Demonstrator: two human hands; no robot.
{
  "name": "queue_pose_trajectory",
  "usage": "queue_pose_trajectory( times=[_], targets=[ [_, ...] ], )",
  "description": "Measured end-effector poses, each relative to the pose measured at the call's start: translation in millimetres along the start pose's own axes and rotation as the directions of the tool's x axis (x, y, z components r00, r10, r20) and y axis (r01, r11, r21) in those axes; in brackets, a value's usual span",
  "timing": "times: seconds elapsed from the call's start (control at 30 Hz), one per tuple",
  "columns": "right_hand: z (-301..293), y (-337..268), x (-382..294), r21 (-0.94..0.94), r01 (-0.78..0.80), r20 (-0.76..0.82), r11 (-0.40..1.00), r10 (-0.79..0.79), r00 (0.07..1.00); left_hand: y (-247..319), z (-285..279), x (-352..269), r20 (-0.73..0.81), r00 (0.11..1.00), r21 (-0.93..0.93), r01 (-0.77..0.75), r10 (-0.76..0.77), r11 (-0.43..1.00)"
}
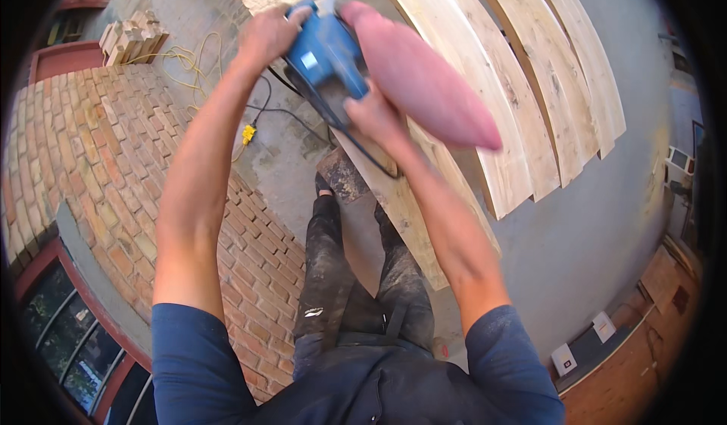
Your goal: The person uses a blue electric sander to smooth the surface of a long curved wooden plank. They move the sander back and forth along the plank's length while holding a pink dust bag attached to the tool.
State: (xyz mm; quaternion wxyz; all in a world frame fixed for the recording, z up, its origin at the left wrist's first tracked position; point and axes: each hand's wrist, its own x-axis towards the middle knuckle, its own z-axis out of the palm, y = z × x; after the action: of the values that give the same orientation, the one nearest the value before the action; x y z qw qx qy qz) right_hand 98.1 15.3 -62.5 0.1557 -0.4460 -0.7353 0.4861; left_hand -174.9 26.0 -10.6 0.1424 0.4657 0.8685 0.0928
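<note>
A blue corded electric sander (321, 50) with a pink cloth dust bag (423, 76) rests over a long wooden board (392, 189) in front of me. My left hand (270, 36) is closed on the front part of the sander. Behind it, my right hand (376, 113) grips the rear handle, close beside the dust bag. A black cord loops from the tool along the board near my right wrist. The underside of the sander is hidden, and both hands and the tool are slightly blurred.
Several wooden boards (505, 84) lie side by side to the right. A brick wall (102, 158) stands at the left. On the floor lie a yellow extension cord (196, 67) and its yellow connector (248, 134). Wood blocks (133, 38) are stacked at upper left.
</note>
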Motion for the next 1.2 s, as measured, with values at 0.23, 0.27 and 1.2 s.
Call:
queue_pose_trajectory(
  times=[0.23,0.27,1.2],
  targets=[
    [-18.1,19.6,-33.9,-0.040,-0.071,0.076,0.997,0.074,0.994,24.4,14.3,-34.9,0.031,0.999,-0.011,-0.041,0.041,0.999],
    [-25.4,27.0,-59.9,-0.034,-0.034,0.055,0.999,0.035,0.998,38.7,17.2,-58.5,0.052,0.998,-0.064,-0.019,0.022,0.998],
    [-17.0,27.1,-16.9,-0.052,-0.050,0.098,0.997,0.055,0.994,21.5,14.5,-30.7,-0.032,0.999,-0.084,-0.010,0.007,0.996]
  ],
)
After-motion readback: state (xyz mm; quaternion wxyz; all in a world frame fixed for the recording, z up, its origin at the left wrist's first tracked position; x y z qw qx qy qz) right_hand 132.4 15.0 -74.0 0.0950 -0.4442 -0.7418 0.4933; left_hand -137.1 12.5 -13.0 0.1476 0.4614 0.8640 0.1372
